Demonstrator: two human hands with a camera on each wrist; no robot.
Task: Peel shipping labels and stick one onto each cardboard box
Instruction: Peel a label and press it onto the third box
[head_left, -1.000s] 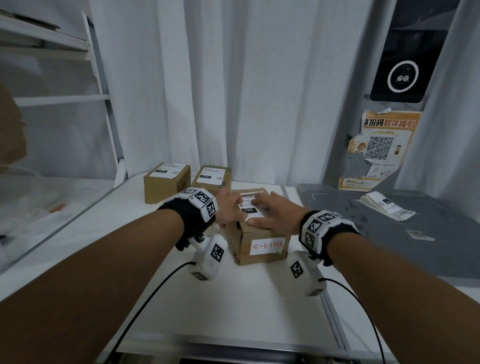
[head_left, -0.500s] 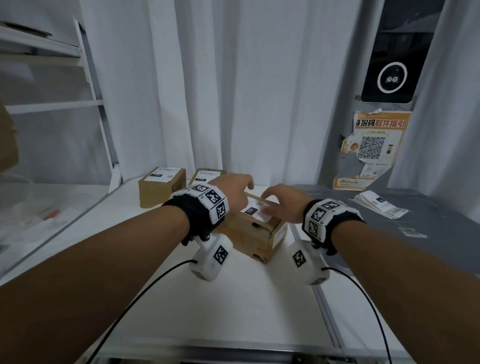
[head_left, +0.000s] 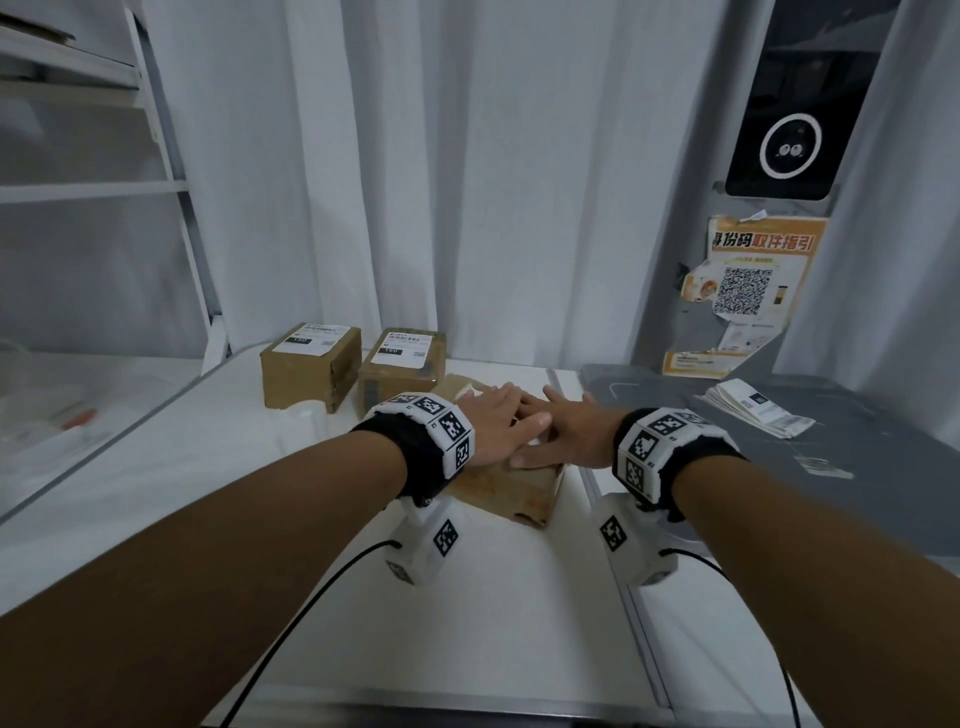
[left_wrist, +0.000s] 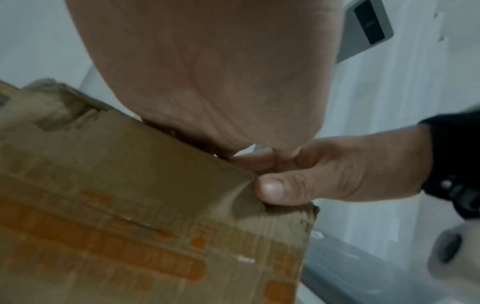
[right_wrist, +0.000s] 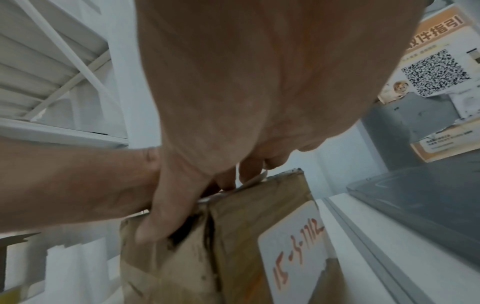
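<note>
A worn cardboard box (head_left: 514, 493) stands skewed on the white table (head_left: 467, 623), close in front of two labelled boxes (head_left: 311, 364) (head_left: 402, 369). My left hand (head_left: 493, 421) and right hand (head_left: 566, 434) both lie flat on its top, fingers straight and side by side, hiding the label beneath. The right wrist view shows a white label edge (right_wrist: 254, 181) under my fingers and my right thumb (right_wrist: 161, 222) lying on the box's corner. A white sticker with red handwriting (right_wrist: 293, 246) is on the box's side. In the left wrist view my palm (left_wrist: 207, 72) presses the box (left_wrist: 130, 205).
A stack of loose labels (head_left: 758, 413) lies on the grey surface (head_left: 831, 493) to the right, with one small strip (head_left: 826, 465) nearer me. White shelving (head_left: 104, 187) stands at the left, curtains behind, and a QR poster (head_left: 748, 280) at the right.
The box has turned and slid away from me toward the two labelled boxes. Both hands went with it and now lie flat together on its top.
</note>
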